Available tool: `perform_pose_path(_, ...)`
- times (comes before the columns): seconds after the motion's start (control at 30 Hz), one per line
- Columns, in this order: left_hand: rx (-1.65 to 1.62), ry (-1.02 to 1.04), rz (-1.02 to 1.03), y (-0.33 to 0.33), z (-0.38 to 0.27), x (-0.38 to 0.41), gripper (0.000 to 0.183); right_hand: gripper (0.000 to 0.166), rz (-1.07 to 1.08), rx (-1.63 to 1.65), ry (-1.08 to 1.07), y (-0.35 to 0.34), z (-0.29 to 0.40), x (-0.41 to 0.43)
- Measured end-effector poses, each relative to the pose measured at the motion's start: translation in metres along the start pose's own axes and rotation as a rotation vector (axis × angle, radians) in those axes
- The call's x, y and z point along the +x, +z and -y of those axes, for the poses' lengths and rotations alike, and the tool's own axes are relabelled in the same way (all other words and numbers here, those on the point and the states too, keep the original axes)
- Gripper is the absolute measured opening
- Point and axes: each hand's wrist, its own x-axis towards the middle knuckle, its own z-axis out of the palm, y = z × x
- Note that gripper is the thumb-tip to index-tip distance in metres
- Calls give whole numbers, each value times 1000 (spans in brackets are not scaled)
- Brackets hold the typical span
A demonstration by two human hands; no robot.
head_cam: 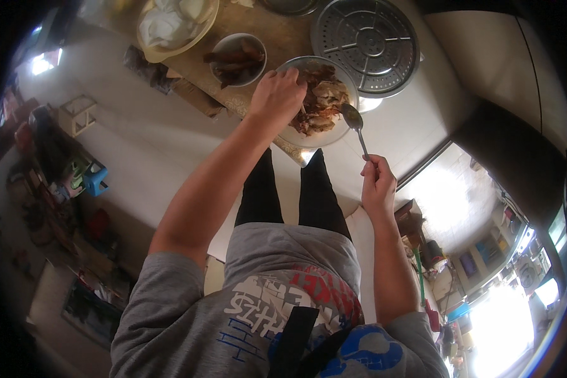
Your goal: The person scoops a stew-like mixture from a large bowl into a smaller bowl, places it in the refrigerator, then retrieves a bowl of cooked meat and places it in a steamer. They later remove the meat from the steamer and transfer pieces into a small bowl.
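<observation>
A bowl (331, 138) at the table's corner holds torn, browned pieces of cooked meat (330, 92). My left hand (279, 94) reaches over its left side with the fingers pointing down into the meat. The fingertips are hidden, so whether they pinch a piece does not show. On the other side, my right hand (379, 183) grips a metal spoon (352, 116) by the end of its handle. The spoon's head is over the bowl's right rim, close to the meat.
A perforated metal steamer tray (371, 43) lies beyond the bowl to the right. Left of it, a small white bowl (226, 43) holds dark brown pieces. A pale yellow basin (211, 20) with white contents stands farther left on the patterned table covering (283, 29).
</observation>
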Motion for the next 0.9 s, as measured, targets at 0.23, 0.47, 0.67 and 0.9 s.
perform_pose_path(0.23, 76, 51, -2, 1, 7, 3, 14, 14, -7, -9, -7, -1, -1, 0)
perform_pose_path(0.47, 71, -25, 268, -56, 7, 0, 17, 14, -9, 6, -6, 1, -6, 0)
perform_pose_path(0.67, -211, -53, 8, -33, -4, 1, 23, 15, -5, 7, -2, 1, -1, 1)
perform_pose_path(0.9, -373, -290, -48, 8, -38, 8, 22, 14, -12, -8, -1, 1, -8, 1)
